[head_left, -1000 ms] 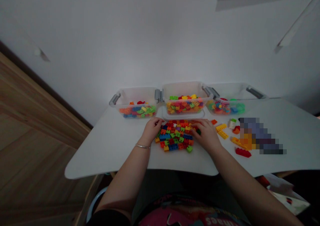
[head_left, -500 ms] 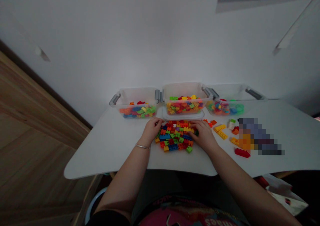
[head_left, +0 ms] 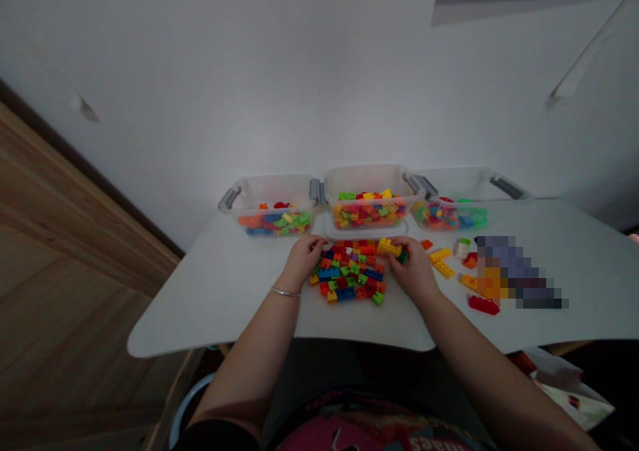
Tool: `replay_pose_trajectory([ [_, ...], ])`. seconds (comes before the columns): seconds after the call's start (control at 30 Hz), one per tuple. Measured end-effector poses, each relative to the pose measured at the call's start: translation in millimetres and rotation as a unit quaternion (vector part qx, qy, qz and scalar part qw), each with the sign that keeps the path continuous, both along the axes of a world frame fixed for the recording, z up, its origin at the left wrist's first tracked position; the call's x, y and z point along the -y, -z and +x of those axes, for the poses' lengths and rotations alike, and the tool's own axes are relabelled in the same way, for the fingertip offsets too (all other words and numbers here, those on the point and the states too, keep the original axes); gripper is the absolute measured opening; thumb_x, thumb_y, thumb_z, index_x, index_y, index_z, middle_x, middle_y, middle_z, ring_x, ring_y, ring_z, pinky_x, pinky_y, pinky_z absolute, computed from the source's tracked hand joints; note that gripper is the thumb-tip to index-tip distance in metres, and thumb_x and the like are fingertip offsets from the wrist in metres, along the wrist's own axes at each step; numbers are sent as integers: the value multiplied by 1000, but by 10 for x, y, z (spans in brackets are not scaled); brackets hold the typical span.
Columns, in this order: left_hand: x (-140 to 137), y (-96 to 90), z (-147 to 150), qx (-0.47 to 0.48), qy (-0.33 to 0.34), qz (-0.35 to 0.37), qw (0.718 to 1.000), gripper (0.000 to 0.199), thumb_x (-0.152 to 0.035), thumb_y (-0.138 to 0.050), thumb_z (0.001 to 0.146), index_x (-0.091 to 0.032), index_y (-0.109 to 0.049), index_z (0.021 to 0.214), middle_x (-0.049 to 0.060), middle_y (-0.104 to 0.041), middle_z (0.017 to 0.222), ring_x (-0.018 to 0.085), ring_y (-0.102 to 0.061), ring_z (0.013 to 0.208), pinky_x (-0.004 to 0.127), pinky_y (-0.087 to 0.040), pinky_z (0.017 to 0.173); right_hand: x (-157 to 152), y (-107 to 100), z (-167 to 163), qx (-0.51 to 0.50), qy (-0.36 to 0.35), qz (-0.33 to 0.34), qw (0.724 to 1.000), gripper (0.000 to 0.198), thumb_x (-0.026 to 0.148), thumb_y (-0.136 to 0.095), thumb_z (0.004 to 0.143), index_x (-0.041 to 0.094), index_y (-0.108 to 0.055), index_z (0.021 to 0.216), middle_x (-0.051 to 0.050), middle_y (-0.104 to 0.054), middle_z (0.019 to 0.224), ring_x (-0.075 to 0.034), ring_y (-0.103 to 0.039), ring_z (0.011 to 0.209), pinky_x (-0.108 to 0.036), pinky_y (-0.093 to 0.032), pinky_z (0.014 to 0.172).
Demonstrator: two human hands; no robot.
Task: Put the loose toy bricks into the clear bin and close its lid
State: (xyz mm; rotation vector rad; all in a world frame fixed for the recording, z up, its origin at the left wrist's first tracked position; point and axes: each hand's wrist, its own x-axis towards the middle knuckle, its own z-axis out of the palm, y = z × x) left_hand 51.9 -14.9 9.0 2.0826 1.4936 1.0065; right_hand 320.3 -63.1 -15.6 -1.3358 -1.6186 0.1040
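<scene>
Loose building bricks (head_left: 344, 275) lie in a mixed-color pile on the white table (head_left: 219, 304), one yellow brick (head_left: 388, 247) taken up by the right hand (head_left: 415, 266), which half hides a green brick (head_left: 403, 257). The left hand (head_left: 301, 258) curls at the pile's left edge; whether it grips anything, I cannot tell. A pixelated patch (head_left: 519, 271) masks something rightward. Behind, three clear bins (head_left: 367, 177) hold indistinct pieces.

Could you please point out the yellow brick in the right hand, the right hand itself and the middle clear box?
Yellow brick (head_left: 388, 247), head view: middle of its visible part.
Right hand (head_left: 414, 266), head view: back of the hand.
Middle clear box (head_left: 367, 179), head view: bare back wall.
</scene>
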Motion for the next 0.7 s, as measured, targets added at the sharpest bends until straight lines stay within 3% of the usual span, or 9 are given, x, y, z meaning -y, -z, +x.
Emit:
replay_pose_trajectory([
  [0.13,-9,12,-3,-4,4,5,1000,22,-21,-50,88,-18,-71,85,6,-72,92,19,-64,92,31,-50,87,-6,-73,-9,-110,19,23,993,26,30,-60,77,25,-48,99,-9,-61,102,-24,-61,97,-45,-52,86],
  [0.23,-18,25,-4,-7,5,3,1000,23,-21,-48,89,-17,-71,87,6,-72,92,20,-64,93,32,-49,88,-63,-181,-17,-184,18,76,980,30,26,-62,73,25,-44,97,-6,-57,101,-21,-60,97,-42,-52,85],
  [0.43,-14,24,-10,-7,5,2,1000,23,-22,-48,88,-18,-71,87,6,-72,92,19,-63,93,31,-49,87,-290,-580,-29,-246,-2,165,955,32,20,-65,67,24,-41,88,-2,-56,96,-17,-60,91,-34,-50,80],
  [0.6,-1,17,-6,-3,3,1,1000,24,-22,-48,89,-18,-71,87,6,-71,91,19,-63,92,31,-49,86,-605,-946,-17,-227,30,145,962,30,27,-65,70,24,-47,94,-4,-62,101,-16,-61,85,-32,-51,74],
  [0.7,-3,18,-6,-4,2,1,1000,24,-22,-48,89,-17,-71,87,6,-71,90,19,-63,91,31,-49,85,-872,-1060,-18,-177,31,95,979,25,28,-62,73,22,-52,96,-4,-65,98,-16,-61,81,-32,-51,74],
])
